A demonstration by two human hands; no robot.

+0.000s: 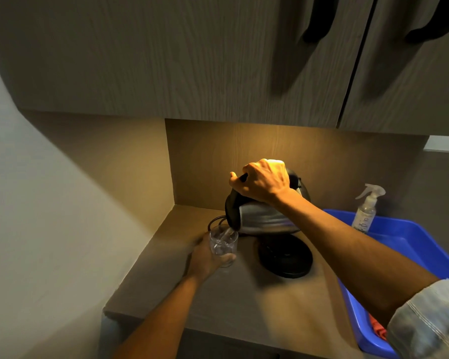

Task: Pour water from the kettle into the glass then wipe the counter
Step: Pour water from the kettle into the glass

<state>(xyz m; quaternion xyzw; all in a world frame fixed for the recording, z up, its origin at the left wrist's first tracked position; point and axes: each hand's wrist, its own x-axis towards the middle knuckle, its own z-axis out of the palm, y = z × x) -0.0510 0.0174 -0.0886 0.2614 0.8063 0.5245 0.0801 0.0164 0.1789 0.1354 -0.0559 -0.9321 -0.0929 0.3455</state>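
A steel kettle [263,220] with a black lid and handle is tipped far to the left above the counter [244,301]. My right hand [262,183] is shut on its handle from above. Water runs from the spout into a clear glass [223,243]. My left hand [208,257] wraps around that glass from the left and holds it just under the spout, close to the counter. The kettle's round black base [285,256] stands on the counter right of the glass, with its cord looping behind.
A blue plastic tub [399,237] sits at the right of the counter, with something orange [377,330] inside. A clear spray bottle [367,208] stands by the tub's far edge. Wood cupboards [192,60] hang low overhead. A wall closes the left side.
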